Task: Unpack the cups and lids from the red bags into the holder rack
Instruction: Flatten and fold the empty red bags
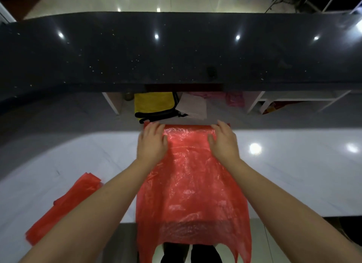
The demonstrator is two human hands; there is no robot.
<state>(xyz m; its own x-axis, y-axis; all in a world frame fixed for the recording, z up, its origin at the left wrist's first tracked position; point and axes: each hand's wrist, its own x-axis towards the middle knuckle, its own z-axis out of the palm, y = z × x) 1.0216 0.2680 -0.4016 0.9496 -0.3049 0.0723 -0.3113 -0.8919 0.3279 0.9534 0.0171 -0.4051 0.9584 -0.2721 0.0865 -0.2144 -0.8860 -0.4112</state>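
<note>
— What are the hands doing?

— Both are lying flat, palms down, on one red bag (193, 184) that is spreading across the white counter (293, 174). The left hand (151, 143) is pressing near the bag's far left corner, fingers straight and close together. The right hand (225, 143) is pressing near the far right corner in the same way. Neither is gripping anything.

— Where is the bag sitting?

— Its far end is reaching the counter's far edge; its handle end is hanging over the near edge.

— How many bags are showing?

— Two. A second, folded red bag (62, 206) is lying towards the counter's near left corner, apart from the first.

— Anything else?

— A yellow cloth (153, 105) is lying on a lower shelf beyond the far edge, under a black countertop (176, 53).
</note>
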